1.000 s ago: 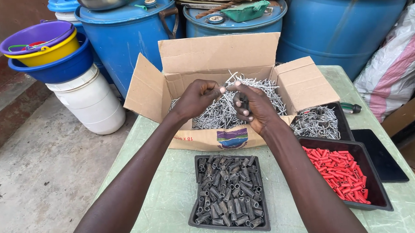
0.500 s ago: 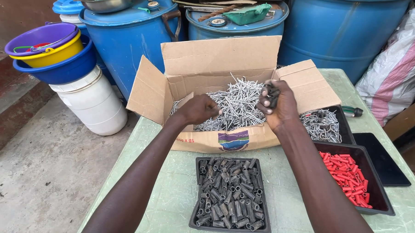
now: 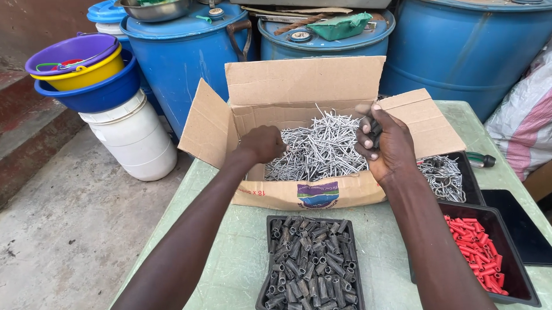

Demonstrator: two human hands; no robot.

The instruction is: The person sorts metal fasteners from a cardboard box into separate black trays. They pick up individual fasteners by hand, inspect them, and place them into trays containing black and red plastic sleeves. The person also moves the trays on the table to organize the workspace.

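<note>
Left hand (image 3: 264, 143), grip curled shut, digs into silver metal nails (image 3: 318, 148) inside an open brown cardboard box (image 3: 299, 105); right hand (image 3: 387, 146) beside it, grip clutching dark pieces.

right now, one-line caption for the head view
Both hands, left and right, reach into a cardboard box of nails.

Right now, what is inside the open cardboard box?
The cardboard box holds a heap of silvery nails. The left hand reaches in; the box bottom is covered.
</note>
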